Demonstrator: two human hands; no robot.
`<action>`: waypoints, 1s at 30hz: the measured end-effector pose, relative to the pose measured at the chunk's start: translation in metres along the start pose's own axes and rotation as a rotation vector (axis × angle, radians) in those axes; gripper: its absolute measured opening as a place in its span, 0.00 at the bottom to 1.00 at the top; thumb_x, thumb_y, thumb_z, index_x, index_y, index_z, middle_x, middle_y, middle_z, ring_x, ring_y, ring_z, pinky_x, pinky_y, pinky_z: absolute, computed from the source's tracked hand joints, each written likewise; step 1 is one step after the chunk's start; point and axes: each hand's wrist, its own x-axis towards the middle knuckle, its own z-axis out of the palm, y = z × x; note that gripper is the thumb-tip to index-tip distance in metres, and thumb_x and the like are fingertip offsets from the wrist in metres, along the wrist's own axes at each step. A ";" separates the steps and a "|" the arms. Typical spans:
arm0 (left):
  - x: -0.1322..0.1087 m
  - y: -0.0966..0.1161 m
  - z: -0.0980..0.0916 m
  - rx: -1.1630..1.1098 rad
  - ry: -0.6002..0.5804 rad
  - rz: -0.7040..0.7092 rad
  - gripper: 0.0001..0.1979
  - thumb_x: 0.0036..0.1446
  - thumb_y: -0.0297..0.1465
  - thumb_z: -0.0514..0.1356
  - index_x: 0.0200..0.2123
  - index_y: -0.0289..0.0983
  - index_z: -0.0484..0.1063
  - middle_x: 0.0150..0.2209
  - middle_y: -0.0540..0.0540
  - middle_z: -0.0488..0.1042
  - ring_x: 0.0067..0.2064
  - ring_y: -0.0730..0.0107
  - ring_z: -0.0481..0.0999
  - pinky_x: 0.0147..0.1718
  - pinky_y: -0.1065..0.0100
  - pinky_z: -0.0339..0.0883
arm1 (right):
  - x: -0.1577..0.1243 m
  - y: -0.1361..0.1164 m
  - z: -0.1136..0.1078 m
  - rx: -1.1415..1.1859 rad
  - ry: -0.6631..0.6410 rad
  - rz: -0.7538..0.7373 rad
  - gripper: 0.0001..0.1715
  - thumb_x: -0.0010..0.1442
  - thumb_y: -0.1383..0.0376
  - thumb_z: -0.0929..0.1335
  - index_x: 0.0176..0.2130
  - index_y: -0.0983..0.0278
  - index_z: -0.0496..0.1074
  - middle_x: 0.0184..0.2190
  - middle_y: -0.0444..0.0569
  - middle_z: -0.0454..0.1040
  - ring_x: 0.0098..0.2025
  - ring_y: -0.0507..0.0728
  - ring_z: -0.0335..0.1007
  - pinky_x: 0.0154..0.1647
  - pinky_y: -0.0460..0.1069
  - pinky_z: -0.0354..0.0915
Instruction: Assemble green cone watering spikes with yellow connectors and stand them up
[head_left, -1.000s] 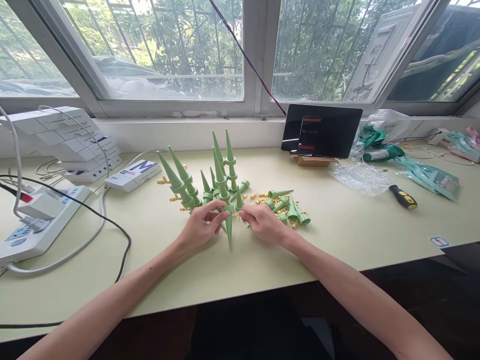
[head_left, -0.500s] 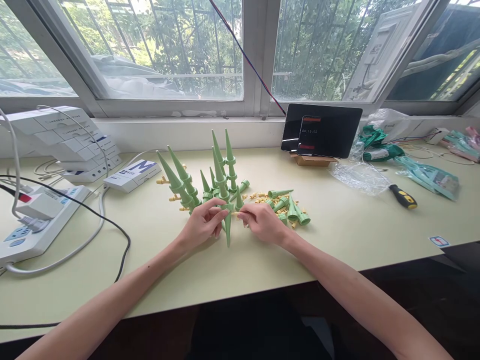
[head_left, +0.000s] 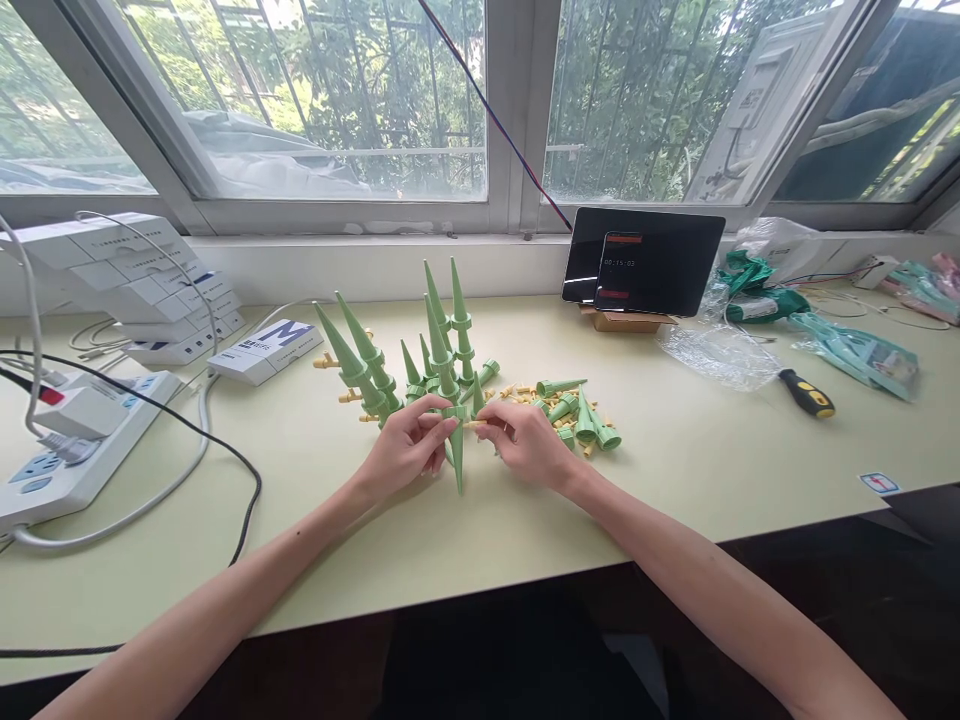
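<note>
My left hand pinches the wide end of a green plastic spike that points toward me over the desk. My right hand pinches a small yellow connector and holds it against the side of that spike's top. Behind my hands stands a cluster of assembled green spikes, tips up, some with yellow connectors sticking out. To the right of my hands lies a heap of loose green spikes mixed with yellow connectors.
A power strip with cables lies at the left, beside stacked white boxes. A tablet with a phone leans at the back. A screwdriver, clear plastic wrap and green packets lie at the right.
The held spike shifted up slightly, and my right hand brought the yellow connector against its top. The piles have not moved.
</note>
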 end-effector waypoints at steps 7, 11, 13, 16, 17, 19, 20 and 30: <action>0.000 0.003 0.001 -0.036 -0.001 -0.005 0.11 0.62 0.39 0.59 0.41 0.38 0.66 0.19 0.56 0.67 0.16 0.77 0.66 0.16 0.74 0.62 | 0.000 0.001 0.000 0.018 0.006 -0.010 0.04 0.64 0.66 0.66 0.36 0.64 0.71 0.30 0.45 0.73 0.31 0.52 0.67 0.33 0.47 0.63; 0.000 0.005 0.002 -0.048 0.008 -0.011 0.11 0.62 0.39 0.59 0.40 0.38 0.66 0.19 0.56 0.68 0.16 0.77 0.66 0.16 0.74 0.61 | 0.000 0.001 0.000 0.021 0.017 0.003 0.02 0.63 0.67 0.67 0.38 0.63 0.71 0.34 0.48 0.74 0.34 0.53 0.69 0.33 0.47 0.65; -0.001 0.006 0.002 -0.054 0.006 -0.008 0.11 0.63 0.39 0.59 0.40 0.38 0.66 0.19 0.55 0.68 0.16 0.77 0.66 0.16 0.74 0.61 | 0.001 -0.001 0.000 0.028 0.034 0.016 0.03 0.62 0.68 0.67 0.39 0.64 0.72 0.36 0.48 0.74 0.35 0.53 0.70 0.33 0.47 0.66; -0.001 0.008 0.002 -0.054 -0.006 -0.002 0.11 0.63 0.39 0.59 0.40 0.38 0.65 0.20 0.55 0.69 0.17 0.77 0.66 0.16 0.74 0.62 | 0.002 -0.003 -0.001 0.065 0.053 0.034 0.03 0.62 0.68 0.67 0.39 0.64 0.71 0.35 0.48 0.75 0.36 0.53 0.71 0.32 0.46 0.66; -0.001 0.008 0.003 -0.049 -0.008 -0.002 0.11 0.63 0.39 0.59 0.40 0.38 0.65 0.20 0.55 0.69 0.17 0.77 0.66 0.16 0.74 0.62 | 0.002 -0.004 -0.001 0.077 0.061 0.038 0.03 0.62 0.68 0.67 0.39 0.64 0.71 0.35 0.48 0.75 0.36 0.53 0.71 0.31 0.46 0.66; -0.001 0.008 0.002 -0.036 -0.009 -0.005 0.11 0.63 0.39 0.59 0.40 0.38 0.66 0.21 0.55 0.69 0.17 0.78 0.66 0.17 0.74 0.62 | 0.002 -0.004 0.000 0.093 0.081 0.039 0.03 0.62 0.67 0.67 0.39 0.64 0.71 0.34 0.47 0.75 0.35 0.53 0.72 0.31 0.46 0.66; -0.001 0.008 0.002 -0.030 -0.008 -0.006 0.10 0.63 0.39 0.59 0.40 0.38 0.66 0.21 0.55 0.69 0.17 0.78 0.66 0.17 0.74 0.62 | 0.002 -0.004 0.000 0.099 0.091 0.039 0.03 0.62 0.67 0.67 0.40 0.64 0.70 0.34 0.47 0.75 0.35 0.53 0.72 0.31 0.46 0.66; 0.000 0.007 0.002 0.004 0.028 0.023 0.09 0.63 0.37 0.59 0.39 0.37 0.67 0.24 0.53 0.71 0.17 0.80 0.65 0.16 0.75 0.61 | 0.001 -0.008 -0.001 0.111 0.143 0.068 0.03 0.63 0.66 0.67 0.39 0.63 0.71 0.33 0.47 0.76 0.34 0.53 0.73 0.29 0.46 0.67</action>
